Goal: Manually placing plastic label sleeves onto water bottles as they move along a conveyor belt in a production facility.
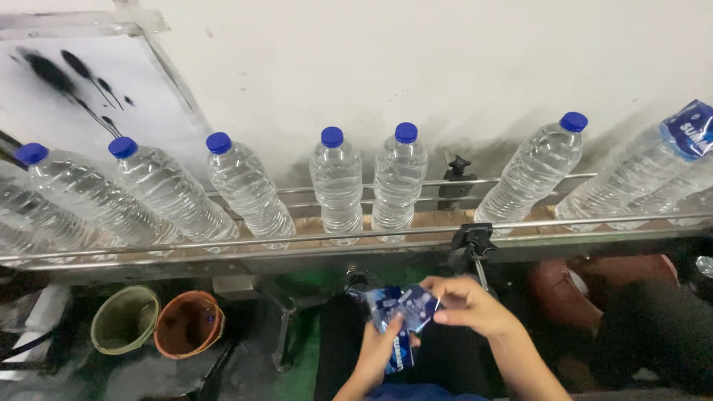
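Low in the middle of the frame, your left hand (379, 353) and right hand (464, 303) are both closed on a small stack of blue printed plastic label sleeves (401, 315): the left hand's grip pinches the lower part from beneath, and the right hand's thumb and forefinger nip the upper right corner. You look to be at the step of separating a single sleeve from the stack, and the move that follows would call for spreading it into a tube wide enough to pass over a cap. Across the middle of the frame runs a metal rail conveyor (356, 241) carrying clear plastic water bottles with blue caps; the two upright ones (336, 186) (399, 182) stand just above your hands, and they carry no label. At the far right edge one bottle (687, 134) already wears a blue sleeve near its top. At lower left, on the floor below the conveyor, sit a green bucket (125, 319) and an orange bucket (189, 324), touching each other. How many sleeves you hold cannot be told, since your fingers cover the stack. The outermost bottles are cut off by the frame, and the space under the conveyor at right is too dark to read.
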